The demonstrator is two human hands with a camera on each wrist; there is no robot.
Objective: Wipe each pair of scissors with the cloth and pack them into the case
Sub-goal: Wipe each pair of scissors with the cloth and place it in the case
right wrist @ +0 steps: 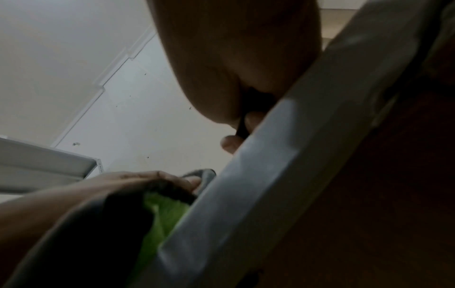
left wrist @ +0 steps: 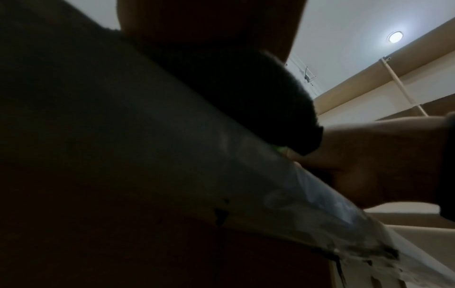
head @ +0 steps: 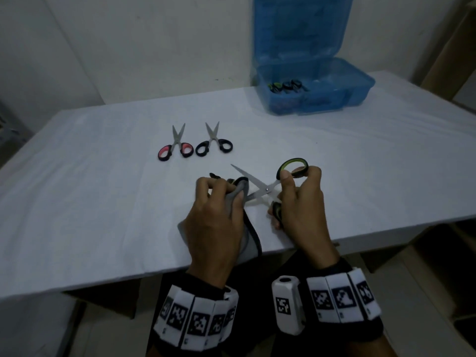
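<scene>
My right hand (head: 296,197) grips the green-and-black handles of a pair of scissors (head: 265,188) spread wide over the near table edge. My left hand (head: 219,204) holds a grey cloth (head: 238,194) wrapped round the lower blade. The cloth's tail (head: 253,235) hangs toward the table edge. Two more pairs lie further back: one with red handles (head: 175,148) and one with black handles (head: 213,145). The blue case (head: 316,86) stands open at the back right with scissors (head: 286,86) inside. The wrist views are dark; the right wrist view shows the cloth (right wrist: 204,177) by my left hand (right wrist: 138,181).
A white sheet covers the table (head: 103,202). Its front edge runs just under my wrists. The case lid (head: 301,24) stands upright against the wall. Cardboard boxes (head: 458,60) stand to the right of the table.
</scene>
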